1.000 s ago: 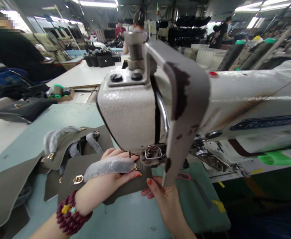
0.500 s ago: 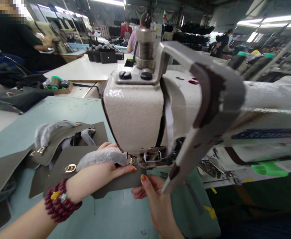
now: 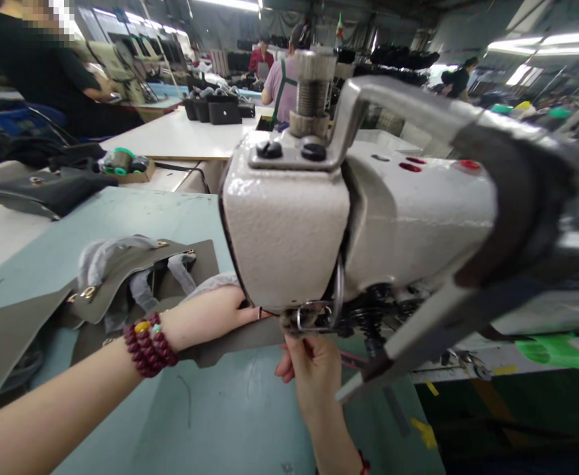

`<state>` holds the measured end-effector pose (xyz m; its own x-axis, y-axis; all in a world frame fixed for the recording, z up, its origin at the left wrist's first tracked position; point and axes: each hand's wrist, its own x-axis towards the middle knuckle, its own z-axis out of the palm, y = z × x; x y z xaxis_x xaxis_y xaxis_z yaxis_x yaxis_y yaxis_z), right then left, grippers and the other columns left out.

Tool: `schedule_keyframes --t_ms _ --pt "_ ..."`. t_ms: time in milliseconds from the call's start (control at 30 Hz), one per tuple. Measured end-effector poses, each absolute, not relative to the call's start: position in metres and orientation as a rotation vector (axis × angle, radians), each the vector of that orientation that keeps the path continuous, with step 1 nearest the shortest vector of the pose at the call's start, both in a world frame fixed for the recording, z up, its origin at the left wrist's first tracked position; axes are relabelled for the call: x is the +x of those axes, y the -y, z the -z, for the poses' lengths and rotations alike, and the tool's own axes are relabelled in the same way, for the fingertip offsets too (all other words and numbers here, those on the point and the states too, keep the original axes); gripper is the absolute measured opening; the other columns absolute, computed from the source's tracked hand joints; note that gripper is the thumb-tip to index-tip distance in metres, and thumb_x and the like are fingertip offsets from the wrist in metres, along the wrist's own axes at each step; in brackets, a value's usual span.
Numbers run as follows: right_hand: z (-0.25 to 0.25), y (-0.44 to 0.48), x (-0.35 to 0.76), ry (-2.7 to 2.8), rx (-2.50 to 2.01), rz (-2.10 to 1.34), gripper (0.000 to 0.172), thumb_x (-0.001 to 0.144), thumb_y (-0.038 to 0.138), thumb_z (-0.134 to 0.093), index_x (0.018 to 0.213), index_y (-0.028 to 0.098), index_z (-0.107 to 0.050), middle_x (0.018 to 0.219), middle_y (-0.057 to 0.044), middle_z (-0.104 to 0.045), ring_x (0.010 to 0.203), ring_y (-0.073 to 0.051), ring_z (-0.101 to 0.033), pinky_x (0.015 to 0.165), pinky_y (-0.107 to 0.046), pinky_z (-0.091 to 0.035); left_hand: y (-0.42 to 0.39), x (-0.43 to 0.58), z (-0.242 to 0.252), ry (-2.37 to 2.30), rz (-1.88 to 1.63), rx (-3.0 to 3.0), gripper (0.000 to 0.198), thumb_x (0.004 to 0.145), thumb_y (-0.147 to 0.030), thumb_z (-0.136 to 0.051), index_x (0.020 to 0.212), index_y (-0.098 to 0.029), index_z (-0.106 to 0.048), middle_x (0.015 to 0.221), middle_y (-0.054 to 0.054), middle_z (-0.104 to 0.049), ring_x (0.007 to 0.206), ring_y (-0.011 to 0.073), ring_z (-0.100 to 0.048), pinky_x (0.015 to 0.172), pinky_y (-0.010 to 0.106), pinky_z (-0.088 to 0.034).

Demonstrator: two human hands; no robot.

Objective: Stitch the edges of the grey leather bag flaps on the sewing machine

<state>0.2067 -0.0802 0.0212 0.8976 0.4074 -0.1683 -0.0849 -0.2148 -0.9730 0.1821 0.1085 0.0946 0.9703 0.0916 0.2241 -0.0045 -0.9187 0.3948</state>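
My left hand (image 3: 215,311) lies on a grey-brown leather bag panel (image 3: 215,346), its thumb stretched toward the presser foot; the other fingers are hidden behind the hand and machine head. A plastic-wrapped handle (image 3: 220,281) shows just behind this hand. Under the needle area of the sewing machine (image 3: 284,224), my right hand (image 3: 316,369) is closed at the panel's right end, thumb against the edge and fingers curled below. The machine's foot partly covers that fingertip. The needle itself cannot be made out.
More leather panels with wrapped handles and gold fittings (image 3: 136,264) lie to the left on the pale green table (image 3: 210,422). A metal guard bar (image 3: 418,316) slants down near my right hand. Beyond are a dark bag (image 3: 47,191), thread spools (image 3: 124,161) and people.
The panel has moved further in under the machine head, and both hands have gone with it. The right thumb has risen to the foot. The view has shifted slightly.
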Motion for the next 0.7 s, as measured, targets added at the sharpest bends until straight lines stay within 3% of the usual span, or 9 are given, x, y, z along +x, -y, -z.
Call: schedule_keyframes --t_ms 100,200,300,400,567,700 --pt "-0.022 0.079 0.207 0.278 -1.796 -0.412 0.052 0.09 0.047 -0.05 0.048 0.016 -0.055 0.041 -0.003 -0.059 0.035 -0.01 -0.052 0.043 -0.018 -0.042 -0.1 0.157 -0.083 -0.056 -0.233 2.763 0.033 0.09 -0.042 -0.045 0.08 -0.023 -0.071 0.078 0.005 -0.072 0.072 0.023 -0.066 0.069 0.034 -0.053" --pt "-0.021 0.079 0.206 0.283 -1.792 -0.385 0.05 0.09 0.044 -0.05 0.048 0.017 -0.055 0.039 -0.002 -0.058 0.034 -0.009 -0.052 0.042 -0.016 -0.041 -0.068 0.116 -0.062 -0.178 -0.44 2.492 0.022 0.09 -0.036 -0.05 0.096 -0.025 -0.068 0.094 0.007 -0.07 0.089 0.0233 -0.063 0.081 0.035 -0.05" --pt "-0.02 0.079 0.206 0.27 -1.753 -0.361 0.045 0.088 0.041 -0.052 0.05 0.017 -0.054 0.039 0.0 -0.057 0.033 -0.009 -0.051 0.039 -0.015 -0.04 -0.027 0.095 -0.027 -0.318 -0.302 1.917 0.02 0.085 -0.042 -0.058 0.086 -0.024 -0.066 0.073 0.003 -0.062 0.067 0.0171 -0.058 0.06 0.026 -0.047" --pt "-0.021 0.078 0.208 0.27 -1.742 -0.352 0.043 0.087 0.042 -0.054 0.052 0.017 -0.054 0.038 0.001 -0.056 0.033 -0.008 -0.05 0.037 -0.014 -0.039 -0.002 0.11 0.002 -0.441 -0.177 1.237 0.048 0.079 -0.062 -0.055 0.1 -0.019 -0.063 0.069 0.002 -0.057 0.054 0.0126 -0.048 0.049 0.023 -0.039" --pt "-0.026 0.078 0.209 0.303 -1.778 -0.323 0.047 0.087 0.043 -0.055 0.049 0.018 -0.048 0.037 0.003 -0.051 0.033 -0.008 -0.047 0.036 -0.014 -0.036 -0.016 0.143 -0.002 -0.548 -0.141 1.085 0.041 0.075 -0.053 -0.066 0.069 -0.013 -0.067 0.061 0.003 -0.058 0.061 0.0161 -0.05 0.06 0.028 -0.041" --pt "-0.029 0.082 0.207 0.3 -1.726 -0.343 0.048 0.089 0.045 -0.053 0.05 0.017 -0.051 0.043 0.001 -0.054 0.039 -0.009 -0.051 0.042 -0.015 -0.041 -0.029 0.139 -0.008 -0.663 -0.053 1.237 0.039 0.075 -0.052 -0.065 0.063 -0.015 -0.068 0.056 0.002 -0.058 0.061 0.0183 -0.051 0.06 0.029 -0.04"
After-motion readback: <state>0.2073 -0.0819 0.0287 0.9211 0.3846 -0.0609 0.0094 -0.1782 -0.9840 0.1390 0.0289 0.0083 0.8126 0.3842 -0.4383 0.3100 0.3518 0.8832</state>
